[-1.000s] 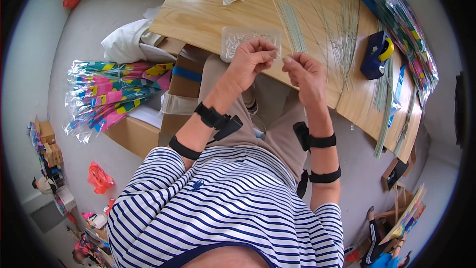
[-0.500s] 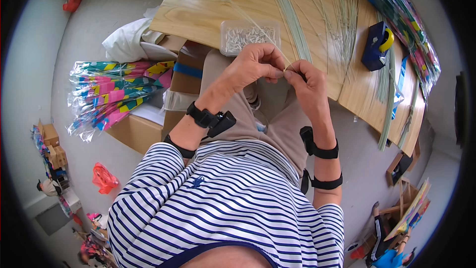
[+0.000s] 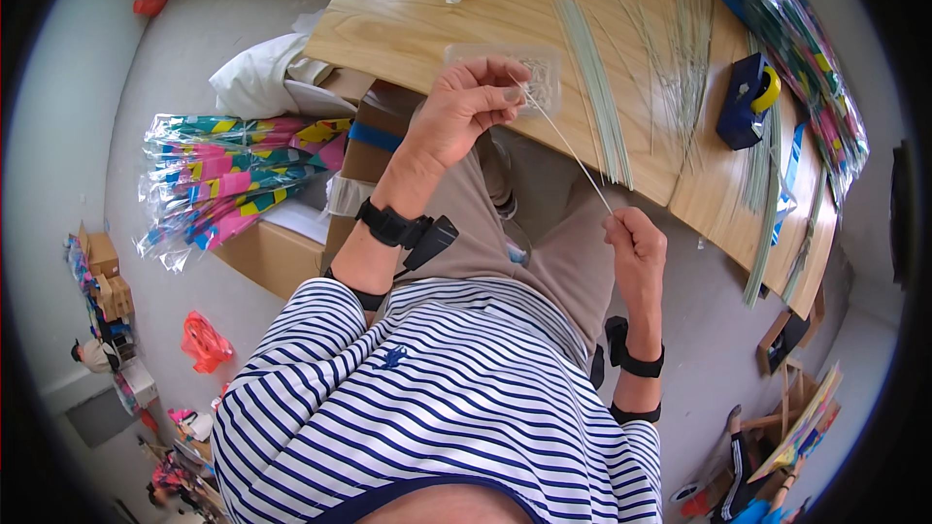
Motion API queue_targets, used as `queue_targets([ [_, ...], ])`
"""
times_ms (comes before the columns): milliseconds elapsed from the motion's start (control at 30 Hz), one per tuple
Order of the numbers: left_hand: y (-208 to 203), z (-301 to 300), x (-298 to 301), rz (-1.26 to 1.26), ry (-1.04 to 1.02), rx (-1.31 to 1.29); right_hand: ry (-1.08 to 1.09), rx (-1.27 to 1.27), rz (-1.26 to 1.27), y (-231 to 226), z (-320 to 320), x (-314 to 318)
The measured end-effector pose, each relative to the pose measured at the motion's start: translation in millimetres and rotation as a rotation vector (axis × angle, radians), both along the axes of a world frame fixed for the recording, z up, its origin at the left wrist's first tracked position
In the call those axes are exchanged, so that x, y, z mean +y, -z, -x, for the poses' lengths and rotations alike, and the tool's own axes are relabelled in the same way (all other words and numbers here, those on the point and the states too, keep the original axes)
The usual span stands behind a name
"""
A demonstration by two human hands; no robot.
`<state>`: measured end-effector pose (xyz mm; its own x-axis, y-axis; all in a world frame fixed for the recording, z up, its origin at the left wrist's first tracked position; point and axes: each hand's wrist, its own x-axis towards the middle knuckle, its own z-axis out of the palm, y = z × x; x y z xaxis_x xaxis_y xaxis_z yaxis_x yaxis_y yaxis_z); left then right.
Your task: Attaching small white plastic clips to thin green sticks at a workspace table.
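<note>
Your wooden desk [image 3: 417,0] spreads out beyond the clear tub [image 3: 555,73] and to both sides of it. Nearer you than the tub is your striped shirt [image 3: 417,408]. Left of the tub and closer to you sits a cardboard box [image 3: 272,257], and farther left of the tub, a bundle in clear film [image 3: 223,175] shows pink, teal and yellow print. Well to the right of the tub lies a second wrapped bundle [image 3: 811,68] in similar colours.

Your left grip [image 3: 447,121] is just on your side of the tub, hiding part of it, thumb and forefinger pinching one end of a thin pale stick [image 3: 571,152]. Your right grip [image 3: 639,243], right of the tub and nearer you, is curled closed on the stick's other end, so the stick slants from beside the tub toward you.

Right of the tub stands a blue tape dispenser [image 3: 741,112] with a yellow centre; just beside the tub lies a row of pale green sticks [image 3: 594,92]. Nearer you than the tub, your shirt's navy emblem [image 3: 392,358] is too small to make out.
</note>
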<state>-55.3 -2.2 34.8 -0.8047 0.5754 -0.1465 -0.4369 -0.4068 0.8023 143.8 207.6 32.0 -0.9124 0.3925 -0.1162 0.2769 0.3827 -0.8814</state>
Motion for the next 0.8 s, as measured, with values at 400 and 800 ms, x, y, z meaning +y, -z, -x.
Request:
queue_targets([
  [400, -23.5, -49.1, 27.1, 0.220, 0.203, 0.241, 0.124, 0.220, 0.209, -37.7, 37.1, -26.1],
  [800, -33.0, -58.9, 30.7, 0.184, 0.119, 0.317, 0.207, 0.291, 0.602, -55.1, 41.9, -28.0],
])
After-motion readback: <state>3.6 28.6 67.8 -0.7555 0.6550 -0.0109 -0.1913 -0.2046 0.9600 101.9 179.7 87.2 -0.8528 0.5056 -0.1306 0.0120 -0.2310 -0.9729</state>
